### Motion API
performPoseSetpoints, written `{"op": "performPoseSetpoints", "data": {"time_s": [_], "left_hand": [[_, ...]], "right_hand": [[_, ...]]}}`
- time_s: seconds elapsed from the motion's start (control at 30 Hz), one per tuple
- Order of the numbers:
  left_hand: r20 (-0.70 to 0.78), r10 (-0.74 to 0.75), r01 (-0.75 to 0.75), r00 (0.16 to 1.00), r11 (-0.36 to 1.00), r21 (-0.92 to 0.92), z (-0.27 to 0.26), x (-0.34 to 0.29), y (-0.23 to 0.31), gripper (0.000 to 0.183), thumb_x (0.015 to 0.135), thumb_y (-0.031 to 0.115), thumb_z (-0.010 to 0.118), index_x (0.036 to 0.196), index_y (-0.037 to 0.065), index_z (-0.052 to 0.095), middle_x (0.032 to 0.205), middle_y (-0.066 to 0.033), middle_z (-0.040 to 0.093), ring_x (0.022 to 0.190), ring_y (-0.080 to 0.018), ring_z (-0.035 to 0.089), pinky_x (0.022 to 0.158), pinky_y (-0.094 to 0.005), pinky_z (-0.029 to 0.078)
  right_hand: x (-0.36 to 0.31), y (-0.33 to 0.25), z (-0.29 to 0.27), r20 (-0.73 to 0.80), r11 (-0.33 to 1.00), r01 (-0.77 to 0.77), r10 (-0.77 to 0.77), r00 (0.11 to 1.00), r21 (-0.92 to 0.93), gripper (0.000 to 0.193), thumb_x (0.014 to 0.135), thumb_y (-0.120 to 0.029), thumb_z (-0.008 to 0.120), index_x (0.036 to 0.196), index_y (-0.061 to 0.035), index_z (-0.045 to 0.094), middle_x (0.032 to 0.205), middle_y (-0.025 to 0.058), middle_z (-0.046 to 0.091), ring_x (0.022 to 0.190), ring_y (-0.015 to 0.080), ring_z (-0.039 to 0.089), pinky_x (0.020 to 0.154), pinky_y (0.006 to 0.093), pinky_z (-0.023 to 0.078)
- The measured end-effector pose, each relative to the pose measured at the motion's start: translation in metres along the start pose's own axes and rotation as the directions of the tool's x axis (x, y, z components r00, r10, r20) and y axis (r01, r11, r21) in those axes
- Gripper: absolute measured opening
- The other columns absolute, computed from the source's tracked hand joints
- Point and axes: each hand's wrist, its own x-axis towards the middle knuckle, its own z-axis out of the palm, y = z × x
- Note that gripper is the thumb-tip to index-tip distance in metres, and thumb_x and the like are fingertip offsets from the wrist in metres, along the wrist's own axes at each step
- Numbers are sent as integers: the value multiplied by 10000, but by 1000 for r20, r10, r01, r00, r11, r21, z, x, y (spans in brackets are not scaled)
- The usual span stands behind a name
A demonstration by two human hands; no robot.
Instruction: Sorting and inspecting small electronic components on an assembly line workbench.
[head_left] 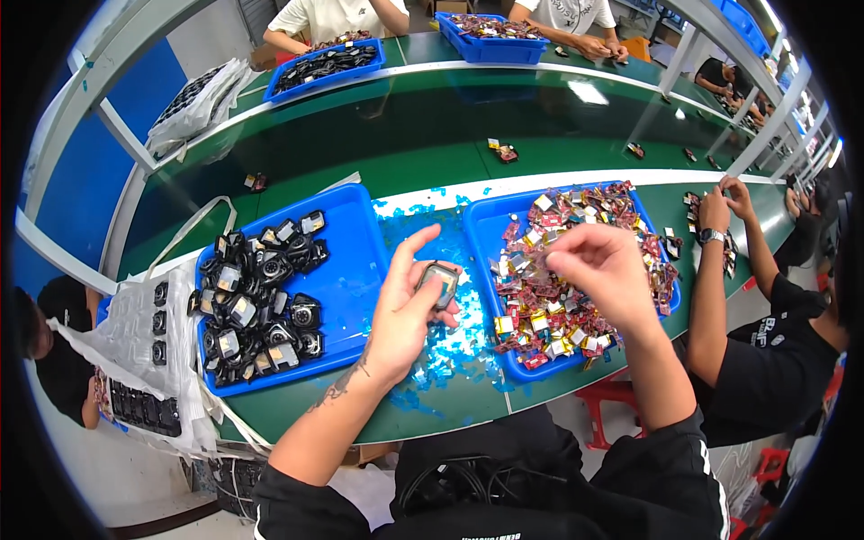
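My left hand (400,317) is closed around a small dark watch-like casing (438,281) with a pale panel facing up, the thumb lying across it. My right hand (612,270) hovers over the right blue tray (482,245), thumb and forefinger pinched together; what they hold, if anything, is too small to name. That tray is heaped with small red circuit boards (549,337) with yellow and silver parts. To the left of my left hand, the left blue tray (346,297) holds a pile of black casings (270,310), some with pale panels.
Blue film scraps (450,346) litter the green bench between the trays. Beyond runs a green conveyor belt (387,135) with scattered board pieces (504,151). White-wrapped moulded trays (144,333) stand at left. A co-worker's arm (711,279) is close on the right; others sit across the belt.
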Motion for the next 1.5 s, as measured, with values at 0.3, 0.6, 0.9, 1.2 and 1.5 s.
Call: {"op": "performPoseSetpoints", "data": {"time_s": [0.3, 0.6, 0.9, 1.2, 1.5], "left_hand": [[253, 351, -431, 901, 676, 597, 6, -8, 3, 131, 801, 108, 754, 922, 63, 729, 1114, -90, 548, 972, -177, 579, 797, -298, 478], [347, 481, -560, 805, 427, 710, 3, -11, 11, 116, 774, 85, 761, 881, 48, 735, 1091, -135, 577, 980, -210, 598, 796, -315, 493], [297, 443, -516, 846, 538, 667, 1, -9, 7, 129, 753, 76, 769, 878, 61, 741, 1100, -129, 582, 1009, -228, 591, 837, -333, 486], [-16, 346, -311, 938, 862, 400, 6, -9, -3, 92, 807, 16, 723, 898, 7, 727, 1073, -105, 581, 961, -173, 585, 801, -273, 490], [-8, 347, -327, 938, 892, 313, 4, -4, -17, 279, 946, 25, 549, 1222, 2, 582, 1211, -119, 543, 1034, -151, 577, 888, -277, 477]], "right_hand": [[-15, -5, 47, 141, 975, -84, 55, 988, 207, 85, 850, -34, 714, 858, 35, 664, 794, 18, 643, 698, 37, 566, 607, 190, 448], [-7, 1, 36, 403, 964, -236, 169, 899, 122, 158, 936, -142, 635, 925, 15, 626, 763, -37, 548, 684, 18, 457, 592, 210, 371], [-6, -12, 37, 386, 998, -70, 65, 920, -1, 167, 945, -137, 616, 903, 24, 608, 754, -20, 558, 695, 25, 480, 597, 213, 412], [-5, 1, 58, 251, 648, 360, -259, 933, -671, 185, 871, -46, 587, 1054, -56, 618, 917, 166, 626, 791, 383, 619, 664, 451, 499], [1, 10, 72, -79, 951, 280, -292, 953, -134, 114, 867, -41, 664, 975, -11, 689, 888, 62, 649, 762, 102, 617, 608, 217, 497]]}}
